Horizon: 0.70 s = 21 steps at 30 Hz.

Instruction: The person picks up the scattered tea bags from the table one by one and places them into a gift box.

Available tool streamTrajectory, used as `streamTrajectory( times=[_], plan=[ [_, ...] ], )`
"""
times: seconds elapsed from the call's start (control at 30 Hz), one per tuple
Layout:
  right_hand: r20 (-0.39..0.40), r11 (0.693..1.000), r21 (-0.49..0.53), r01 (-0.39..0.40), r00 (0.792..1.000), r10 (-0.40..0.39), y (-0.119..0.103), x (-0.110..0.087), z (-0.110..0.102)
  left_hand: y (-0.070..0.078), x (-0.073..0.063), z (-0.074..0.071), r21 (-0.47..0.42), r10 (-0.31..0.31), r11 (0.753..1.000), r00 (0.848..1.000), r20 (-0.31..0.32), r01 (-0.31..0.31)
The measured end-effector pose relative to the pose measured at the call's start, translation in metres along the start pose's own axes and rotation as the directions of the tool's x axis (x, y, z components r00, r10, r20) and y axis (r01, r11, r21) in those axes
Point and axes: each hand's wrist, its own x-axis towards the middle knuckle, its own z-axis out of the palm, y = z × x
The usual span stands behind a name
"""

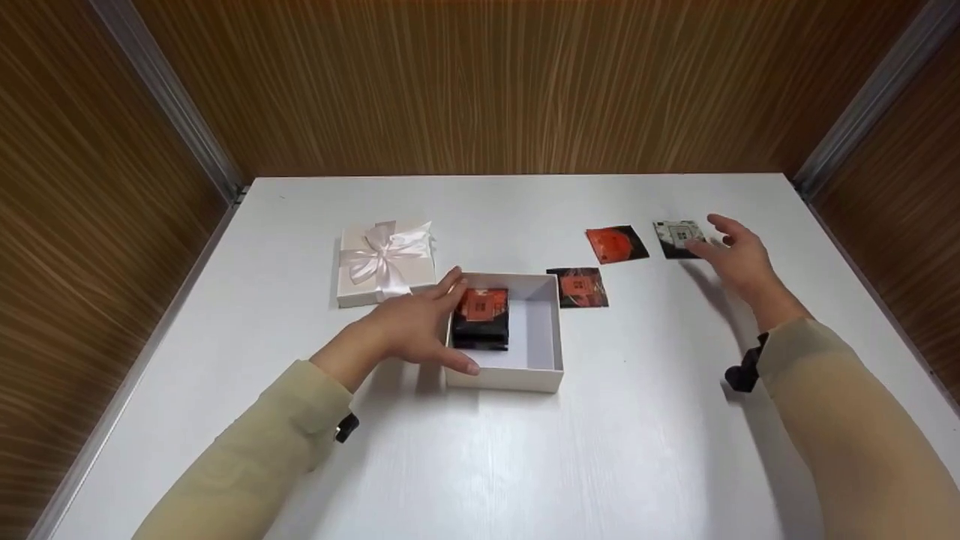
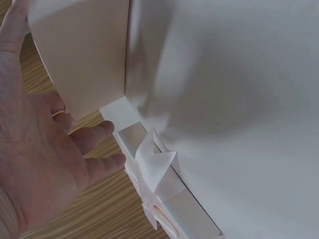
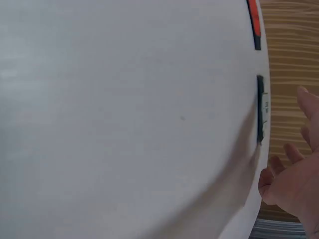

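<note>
My left hand (image 1: pixel 416 326) rests along the left side of a white open box (image 1: pixel 504 380), thumb at the front wall and fingers spread toward the back-left corner. The left wrist view has those fingers (image 2: pixel 102 167) loosely extended beside the box's pale outer wall (image 2: pixel 84 55). Inside the box, at its left, lies a stack of black-and-red sachets (image 1: pixel 481 319). My right hand (image 1: pixel 742 259) hovers with fingers apart at a white-and-black sachet (image 1: pixel 675 236), the thumb overlapping its right edge in the head view. In the right wrist view this sachet (image 3: pixel 262 109) shows beyond the fingertips.
A pale box lid with a satin ribbon bow (image 1: pixel 384 259) lies at the box's back left. Two flat sachets lie to the right: a red-and-black one (image 1: pixel 616 244) and a dark one with a red label (image 1: pixel 581 286) close against the box. Wood-grain panels (image 1: pixel 487 90) enclose the white table (image 1: pixel 622 450).
</note>
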Motion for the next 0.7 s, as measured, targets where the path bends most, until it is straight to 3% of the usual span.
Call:
streamTrajectory(
  times=[0.23, 0.7],
  plan=[
    [0.085, 0.998, -0.068, 0.009, 0.996, -0.004, 0.011, 0.010, 0.005, 0.000, -0.002, -0.001, 0.004, -0.008, 1.000, 1.000, -0.001, 0.008],
    [0.037, 0.971, -0.235, 0.033, 0.999, -0.025, 0.011, 0.013, 0.016, 0.000, -0.002, 0.000, 0.008, 0.002, 1.000, 1.000, 0.000, -0.002]
  ],
)
